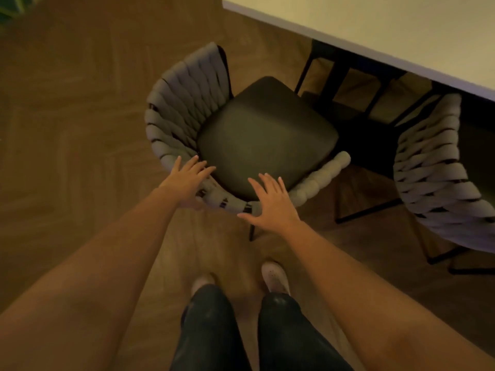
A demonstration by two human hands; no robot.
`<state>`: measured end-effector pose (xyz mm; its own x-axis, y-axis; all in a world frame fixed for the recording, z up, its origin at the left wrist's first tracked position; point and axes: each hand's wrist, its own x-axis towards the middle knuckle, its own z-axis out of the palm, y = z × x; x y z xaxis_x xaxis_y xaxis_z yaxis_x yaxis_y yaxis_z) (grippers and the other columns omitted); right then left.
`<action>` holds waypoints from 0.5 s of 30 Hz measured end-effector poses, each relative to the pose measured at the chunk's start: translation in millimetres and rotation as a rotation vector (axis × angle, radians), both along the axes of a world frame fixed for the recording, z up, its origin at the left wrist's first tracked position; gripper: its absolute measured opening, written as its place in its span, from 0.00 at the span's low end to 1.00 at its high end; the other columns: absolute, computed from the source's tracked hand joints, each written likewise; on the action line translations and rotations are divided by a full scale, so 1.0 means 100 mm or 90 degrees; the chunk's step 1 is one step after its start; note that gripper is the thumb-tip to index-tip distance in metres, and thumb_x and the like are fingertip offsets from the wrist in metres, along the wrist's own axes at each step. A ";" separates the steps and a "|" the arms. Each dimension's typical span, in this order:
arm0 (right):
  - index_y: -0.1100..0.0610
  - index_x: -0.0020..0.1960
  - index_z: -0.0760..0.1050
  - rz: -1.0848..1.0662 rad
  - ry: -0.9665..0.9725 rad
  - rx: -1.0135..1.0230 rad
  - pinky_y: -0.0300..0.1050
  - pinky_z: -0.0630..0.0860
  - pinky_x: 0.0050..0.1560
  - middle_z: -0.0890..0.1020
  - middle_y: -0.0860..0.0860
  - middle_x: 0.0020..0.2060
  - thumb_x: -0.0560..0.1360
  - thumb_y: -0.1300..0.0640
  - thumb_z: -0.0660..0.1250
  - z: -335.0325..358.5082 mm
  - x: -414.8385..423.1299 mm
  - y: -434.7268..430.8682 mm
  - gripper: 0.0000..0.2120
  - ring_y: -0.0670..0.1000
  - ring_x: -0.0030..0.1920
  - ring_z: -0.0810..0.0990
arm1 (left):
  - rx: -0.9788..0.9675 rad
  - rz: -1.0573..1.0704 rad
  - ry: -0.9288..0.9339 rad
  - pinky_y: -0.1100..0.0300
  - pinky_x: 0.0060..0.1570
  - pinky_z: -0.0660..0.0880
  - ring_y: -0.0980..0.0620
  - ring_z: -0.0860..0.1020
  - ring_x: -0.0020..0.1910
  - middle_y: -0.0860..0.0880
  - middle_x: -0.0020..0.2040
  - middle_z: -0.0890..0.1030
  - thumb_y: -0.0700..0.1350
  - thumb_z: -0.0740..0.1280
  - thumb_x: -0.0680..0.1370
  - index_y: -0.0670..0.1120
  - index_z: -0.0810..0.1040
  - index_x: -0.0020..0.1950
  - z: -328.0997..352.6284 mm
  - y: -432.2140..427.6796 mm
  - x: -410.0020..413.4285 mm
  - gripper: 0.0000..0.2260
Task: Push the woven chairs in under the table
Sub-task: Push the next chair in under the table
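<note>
Woven chair [184, 103] skewed; left hand [187, 180] and right hand [270, 202] spread flat at its backrest. An uneven push could swing it into the second chair [434, 178] right of the hands.

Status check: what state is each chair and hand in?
Near woven chair: pulled out, seat clear of the table.
Second woven chair: closer in, front at the table edge.
Left hand: open, on near chair's backrest.
Right hand: open, fingers spread at that backrest.

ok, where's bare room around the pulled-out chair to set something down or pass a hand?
Free: the table top in view; wood floor left of the near woven chair; its seat cushion. Crowded: the gap towards the second woven chair, crossed by black legs, and the back rim, where left hand and right hand sit.
</note>
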<state>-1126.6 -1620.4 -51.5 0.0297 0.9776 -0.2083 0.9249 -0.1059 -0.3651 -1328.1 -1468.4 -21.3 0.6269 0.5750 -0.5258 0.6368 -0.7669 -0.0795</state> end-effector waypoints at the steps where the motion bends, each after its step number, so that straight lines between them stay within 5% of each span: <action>1: 0.52 0.78 0.54 -0.008 0.003 -0.014 0.55 0.42 0.76 0.59 0.57 0.76 0.72 0.30 0.61 -0.03 -0.10 0.09 0.43 0.56 0.77 0.54 | -0.001 -0.015 0.014 0.39 0.72 0.42 0.44 0.45 0.78 0.47 0.79 0.51 0.59 0.73 0.69 0.51 0.45 0.79 -0.01 0.14 -0.06 0.49; 5: 0.50 0.79 0.49 -0.061 0.019 -0.104 0.55 0.48 0.76 0.57 0.55 0.77 0.71 0.28 0.59 -0.11 -0.54 0.50 0.46 0.55 0.76 0.56 | -0.008 -0.111 0.084 0.37 0.72 0.41 0.44 0.46 0.78 0.48 0.78 0.53 0.60 0.74 0.68 0.52 0.47 0.79 -0.15 0.81 -0.27 0.48; 10: 0.51 0.79 0.50 -0.214 0.017 -0.159 0.54 0.68 0.66 0.67 0.54 0.70 0.72 0.29 0.59 -0.22 -1.14 0.90 0.45 0.56 0.66 0.71 | -0.024 -0.276 0.102 0.35 0.71 0.42 0.45 0.52 0.77 0.49 0.76 0.60 0.55 0.72 0.72 0.53 0.55 0.77 -0.30 1.46 -0.45 0.39; 15: 0.49 0.75 0.62 -0.306 -0.018 -0.192 0.49 0.73 0.56 0.77 0.52 0.60 0.73 0.36 0.64 -0.27 -1.48 1.10 0.35 0.55 0.58 0.77 | -0.046 -0.389 0.009 0.39 0.73 0.43 0.49 0.65 0.71 0.53 0.67 0.73 0.50 0.67 0.75 0.54 0.69 0.70 -0.49 1.74 -0.52 0.23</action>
